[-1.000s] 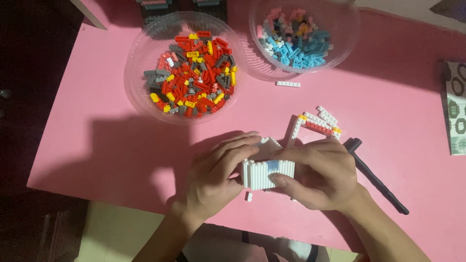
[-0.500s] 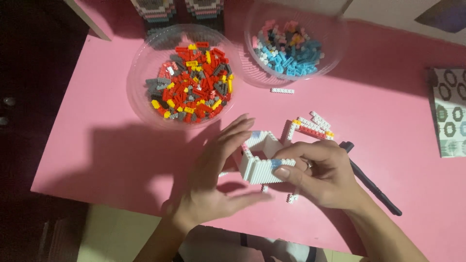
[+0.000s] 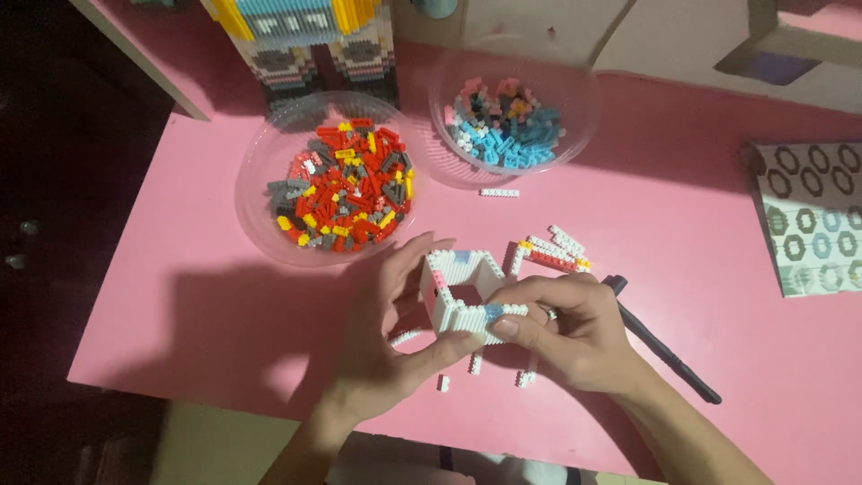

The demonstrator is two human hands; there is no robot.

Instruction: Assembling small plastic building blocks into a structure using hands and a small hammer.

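white brick box point(image 3: 460, 296) — left hand point(image 3: 386, 346) steadies it, right fingers point(image 3: 512, 325) pinching a blue brick point(image 3: 493, 312) onto its wall — pressing needs firm alignment.

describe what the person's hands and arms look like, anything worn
Both forearms are bare as far as the frame shows, with no sleeves, gloves or watch. The left hand wears nothing. The right hand has a small shiny thing on one finger that may be a ring; too small to be sure.

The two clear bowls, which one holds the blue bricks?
The right bowl, farther back: its bricks are mostly blue with some pink and white. The left bowl holds red, grey and yellow ones.
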